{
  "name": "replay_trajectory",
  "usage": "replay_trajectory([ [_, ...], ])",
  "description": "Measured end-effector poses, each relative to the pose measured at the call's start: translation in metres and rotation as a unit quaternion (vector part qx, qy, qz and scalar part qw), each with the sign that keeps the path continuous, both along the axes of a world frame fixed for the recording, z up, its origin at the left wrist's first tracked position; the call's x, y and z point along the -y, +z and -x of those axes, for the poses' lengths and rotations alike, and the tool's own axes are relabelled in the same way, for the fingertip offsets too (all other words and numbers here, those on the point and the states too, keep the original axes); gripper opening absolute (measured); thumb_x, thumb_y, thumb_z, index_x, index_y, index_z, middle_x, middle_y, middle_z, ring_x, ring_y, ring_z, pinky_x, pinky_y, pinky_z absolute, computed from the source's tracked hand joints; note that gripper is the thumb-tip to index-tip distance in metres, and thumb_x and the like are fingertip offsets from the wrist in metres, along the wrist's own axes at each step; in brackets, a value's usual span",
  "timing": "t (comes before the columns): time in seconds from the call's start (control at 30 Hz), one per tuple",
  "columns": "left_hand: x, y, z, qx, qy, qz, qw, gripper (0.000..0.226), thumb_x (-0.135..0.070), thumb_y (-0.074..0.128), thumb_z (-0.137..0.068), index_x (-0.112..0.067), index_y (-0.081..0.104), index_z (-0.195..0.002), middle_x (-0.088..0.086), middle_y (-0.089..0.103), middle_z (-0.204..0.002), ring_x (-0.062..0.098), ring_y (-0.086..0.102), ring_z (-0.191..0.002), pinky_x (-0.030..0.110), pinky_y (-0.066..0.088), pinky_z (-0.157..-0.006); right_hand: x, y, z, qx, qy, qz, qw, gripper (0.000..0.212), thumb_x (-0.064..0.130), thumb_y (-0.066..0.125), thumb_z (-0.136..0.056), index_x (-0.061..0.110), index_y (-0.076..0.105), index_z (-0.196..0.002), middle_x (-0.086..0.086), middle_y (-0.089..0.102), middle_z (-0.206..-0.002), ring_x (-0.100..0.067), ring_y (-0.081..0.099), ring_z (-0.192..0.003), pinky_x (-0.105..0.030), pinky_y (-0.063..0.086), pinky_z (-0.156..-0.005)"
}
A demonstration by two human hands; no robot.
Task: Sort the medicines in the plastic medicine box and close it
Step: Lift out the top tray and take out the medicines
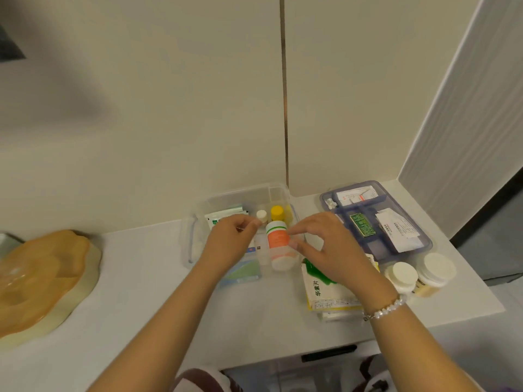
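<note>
The right hand (325,244) is pinching the orange-labelled bottle (278,246) between thumb and fingers, tilted over the clear medicine box (240,199) at the table's (141,292) far edge. The left hand (230,236) is hovering over the box, fingers curled; whether it is gripping anything, I cannot tell. The blue tray (424,241) is lying beside the box, toward the table's right corner.

- My left hand (232,239) covers part of the white sachets (216,220) inside the clear plastic medicine box (190,244).
- The printed label on the orange-banded white bottle (278,244) is too blurred to read.
- My right hand (328,247) hides the top of the green-and-white paper packet (325,290).
</note>
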State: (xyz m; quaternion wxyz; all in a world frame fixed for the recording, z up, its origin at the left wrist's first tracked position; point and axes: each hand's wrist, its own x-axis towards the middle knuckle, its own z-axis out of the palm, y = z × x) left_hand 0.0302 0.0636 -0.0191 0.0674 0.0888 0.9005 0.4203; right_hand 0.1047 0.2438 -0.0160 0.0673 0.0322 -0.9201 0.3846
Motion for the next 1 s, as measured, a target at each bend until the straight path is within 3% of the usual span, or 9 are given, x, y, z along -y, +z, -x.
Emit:
replay_trajectory([
  [0.1,0.014,-0.01,0.025,0.077,-0.054,0.029,0.995,0.022,-0.035,0.057,-0.088,-0.02,0.069,-0.077,-0.004,0.065,-0.073,0.015,0.056,-0.075,0.026,0.043,-0.07,0.01,-0.002,0.003,0.009,0.021,-0.005,1.0,0.021,0.031,0.062,-0.084,0.026,0.069,-0.104,0.015,0.055,-0.097,-0.012,0.044,-0.111,-0.033,0.034,-0.1],
  [0.17,0.019,-0.016,0.04,0.108,-0.089,0.071,0.988,0.024,-0.036,0.059,-0.087,-0.016,0.072,-0.089,0.008,0.07,-0.089,0.016,0.057,-0.08,0.031,0.046,-0.078,0.016,-0.004,0.006,0.02,0.029,-0.025,0.999,0.021,0.032,0.059,-0.086,0.027,0.069,-0.104,0.011,0.057,-0.103,-0.012,0.042,-0.115,-0.039,0.034,-0.101],
  [0.27,0.021,-0.025,0.053,0.138,-0.128,0.125,0.974,0.024,-0.037,0.058,-0.087,-0.024,0.07,-0.105,-0.002,0.068,-0.114,0.007,0.056,-0.09,0.02,0.04,-0.082,0.02,-0.007,0.01,0.03,0.04,-0.038,0.998,0.021,0.032,0.057,-0.088,0.027,0.069,-0.104,0.016,0.053,-0.098,-0.01,0.038,-0.118,-0.038,0.032,-0.103],
  [0.37,0.019,-0.032,0.061,0.145,-0.151,0.186,0.96,0.028,-0.035,0.054,-0.09,-0.026,0.066,-0.114,-0.005,0.063,-0.122,0.007,0.052,-0.096,0.021,0.035,-0.087,0.021,-0.009,0.012,0.03,0.055,-0.049,0.997,0.023,0.031,0.055,-0.089,0.024,0.069,-0.106,0.015,0.058,-0.103,-0.013,0.037,-0.12,-0.037,0.033,-0.103],
  [0.43,0.02,-0.034,0.063,0.142,-0.148,0.202,0.958,0.028,-0.034,0.053,-0.091,-0.025,0.065,-0.115,-0.004,0.063,-0.123,0.008,0.051,-0.096,0.022,0.035,-0.087,0.021,-0.009,0.013,0.027,0.062,-0.044,0.997,0.024,0.03,0.055,-0.089,0.023,0.069,-0.107,0.025,0.055,-0.102,-0.013,0.037,-0.121,-0.032,0.034,-0.103],
  [0.53,0.021,-0.037,0.064,0.141,-0.141,0.206,0.958,0.027,-0.031,0.053,-0.091,-0.02,0.067,-0.112,0.0,0.065,-0.119,0.011,0.053,-0.095,0.023,0.037,-0.087,0.02,-0.01,0.013,0.025,0.05,-0.021,0.998,0.023,0.029,0.057,-0.088,0.023,0.069,-0.106,0.036,0.035,-0.084,-0.011,0.037,-0.119,-0.02,0.028,-0.099],
  [0.67,0.023,-0.038,0.059,0.168,-0.165,0.254,0.938,0.035,-0.034,0.05,-0.092,-0.008,0.068,-0.103,0.015,0.066,-0.107,0.019,0.053,-0.086,0.027,0.04,-0.081,0.019,-0.011,0.013,0.025,0.049,-0.01,0.998,0.022,0.029,0.059,-0.087,0.023,0.07,-0.104,0.035,0.034,-0.084,-0.009,0.037,-0.118,-0.018,0.027,-0.096],
  [0.9,0.024,-0.034,0.059,0.185,-0.161,0.226,0.943,0.037,-0.041,0.057,-0.087,-0.007,0.07,-0.092,-0.001,0.055,-0.07,0.011,0.048,-0.066,0.021,0.037,-0.063,0.019,-0.014,0.014,0.033,0.052,-0.005,0.998,0.02,0.028,0.061,-0.086,0.024,0.07,-0.103,0.024,0.044,-0.093,-0.008,0.035,-0.121,-0.018,0.032,-0.095],
  [1.0,0.028,-0.034,0.062,0.193,-0.167,0.208,0.944,0.027,-0.039,0.065,-0.081,-0.019,0.073,-0.098,-0.004,0.068,-0.098,0.011,0.056,-0.09,0.022,0.039,-0.082,0.018,-0.015,0.015,0.029,0.049,-0.001,0.998,0.019,0.027,0.062,-0.085,0.024,0.07,-0.102,0.02,0.048,-0.094,-0.007,0.036,-0.118,-0.013,0.032,-0.093],
])
